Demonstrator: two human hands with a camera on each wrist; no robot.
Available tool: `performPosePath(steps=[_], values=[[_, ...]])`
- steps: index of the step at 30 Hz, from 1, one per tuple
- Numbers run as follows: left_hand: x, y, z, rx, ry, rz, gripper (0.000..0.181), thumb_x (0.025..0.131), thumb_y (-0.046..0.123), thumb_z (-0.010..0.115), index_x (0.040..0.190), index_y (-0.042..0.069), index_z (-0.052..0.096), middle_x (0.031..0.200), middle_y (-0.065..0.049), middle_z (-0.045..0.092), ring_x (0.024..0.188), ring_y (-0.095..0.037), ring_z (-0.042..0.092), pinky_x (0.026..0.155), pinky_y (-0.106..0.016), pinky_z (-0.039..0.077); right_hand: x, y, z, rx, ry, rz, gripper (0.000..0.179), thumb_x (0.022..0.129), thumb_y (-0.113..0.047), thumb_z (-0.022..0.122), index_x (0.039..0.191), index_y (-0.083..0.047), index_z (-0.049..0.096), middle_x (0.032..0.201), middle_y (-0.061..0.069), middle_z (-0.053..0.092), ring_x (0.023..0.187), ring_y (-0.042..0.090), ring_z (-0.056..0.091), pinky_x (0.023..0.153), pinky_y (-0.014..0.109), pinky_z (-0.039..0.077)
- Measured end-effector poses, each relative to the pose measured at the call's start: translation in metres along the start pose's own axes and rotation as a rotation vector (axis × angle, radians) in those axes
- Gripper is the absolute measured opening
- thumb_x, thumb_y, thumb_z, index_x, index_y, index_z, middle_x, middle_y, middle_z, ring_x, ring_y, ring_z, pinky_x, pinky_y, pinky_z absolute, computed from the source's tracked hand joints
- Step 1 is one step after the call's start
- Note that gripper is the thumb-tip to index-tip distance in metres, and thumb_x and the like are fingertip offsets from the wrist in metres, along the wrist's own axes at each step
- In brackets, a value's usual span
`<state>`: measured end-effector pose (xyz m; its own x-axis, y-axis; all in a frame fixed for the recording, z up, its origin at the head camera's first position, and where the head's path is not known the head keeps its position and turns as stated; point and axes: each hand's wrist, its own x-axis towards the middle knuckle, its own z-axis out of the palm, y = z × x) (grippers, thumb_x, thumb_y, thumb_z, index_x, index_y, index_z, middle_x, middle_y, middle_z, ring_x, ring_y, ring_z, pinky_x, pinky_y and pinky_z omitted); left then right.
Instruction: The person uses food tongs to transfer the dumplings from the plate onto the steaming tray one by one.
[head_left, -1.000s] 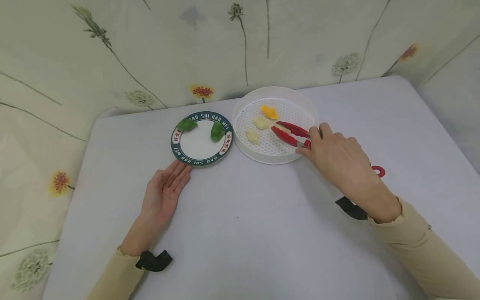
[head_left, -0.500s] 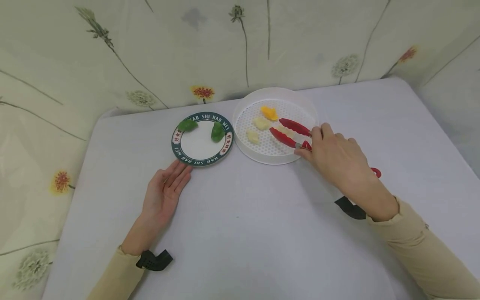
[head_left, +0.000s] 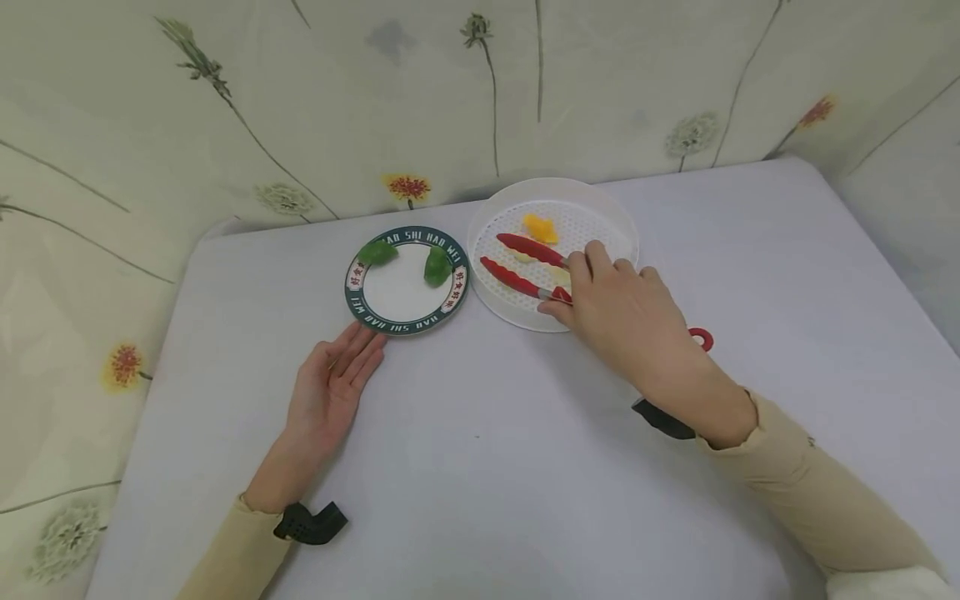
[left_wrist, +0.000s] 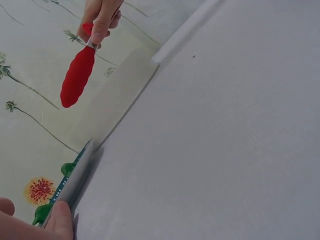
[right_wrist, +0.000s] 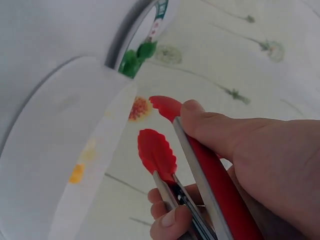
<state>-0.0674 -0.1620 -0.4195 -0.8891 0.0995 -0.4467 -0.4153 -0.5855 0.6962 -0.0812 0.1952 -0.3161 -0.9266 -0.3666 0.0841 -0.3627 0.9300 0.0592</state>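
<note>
While above the white tray (head_left: 588,223), red tongs (head_left: 531,249) in right hand (head_left: 626,321).

Head cam: high, near side, facing forward-down over the white cloth-covered table (head_left: 480,483). Wrist cams: low, close, tilted, facing the far side; both catch the green-rimmed round white plate (head_left: 401,292) and red-and-silver metal tongs (right_wrist: 215,177), tongs nearer in the right.

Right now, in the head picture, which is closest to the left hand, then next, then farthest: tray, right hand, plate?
1. Plate, right at the left hand's fingertips.
2. Tray, just right of that.
3. Right hand, farther right, holding the tongs.
</note>
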Motion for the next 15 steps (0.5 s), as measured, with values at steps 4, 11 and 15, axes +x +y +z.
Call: performPosePath(steps=[4,11,15], values=[[-0.001,0.001,-0.001,0.011,-0.002,0.009,0.057,0.114,0.019,0.028,0.171,0.010,0.026,0.176,-0.010,0.034,0.161,-0.020,0.043,0.127,-0.024,0.045,0.010,-0.020,0.005,0.001,0.008,-0.047,0.062,0.102,-0.052,0.070,0.119,0.006,0.056,0.096,0.015,0.053,0.066,0.029,0.054,0.056,0.037,0.047],[-0.004,0.002,0.001,0.002,-0.005,0.017,0.058,0.114,0.019,0.028,0.171,0.009,0.026,0.177,-0.011,0.034,0.161,-0.021,0.042,0.128,-0.025,0.045,0.031,-0.049,0.013,-0.007,0.019,-0.109,0.066,0.100,-0.055,0.071,0.126,0.005,0.060,0.106,0.016,0.060,0.070,0.029,0.058,0.060,0.038,0.054],[-0.003,0.001,0.001,0.002,-0.004,0.021,0.057,0.114,0.019,0.029,0.170,0.008,0.026,0.176,-0.011,0.035,0.160,-0.021,0.043,0.129,-0.026,0.044,0.043,-0.058,0.016,0.015,-0.018,-0.111,0.068,0.101,-0.056,0.070,0.130,0.005,0.059,0.107,0.016,0.060,0.075,0.030,0.060,0.062,0.038,0.054]])
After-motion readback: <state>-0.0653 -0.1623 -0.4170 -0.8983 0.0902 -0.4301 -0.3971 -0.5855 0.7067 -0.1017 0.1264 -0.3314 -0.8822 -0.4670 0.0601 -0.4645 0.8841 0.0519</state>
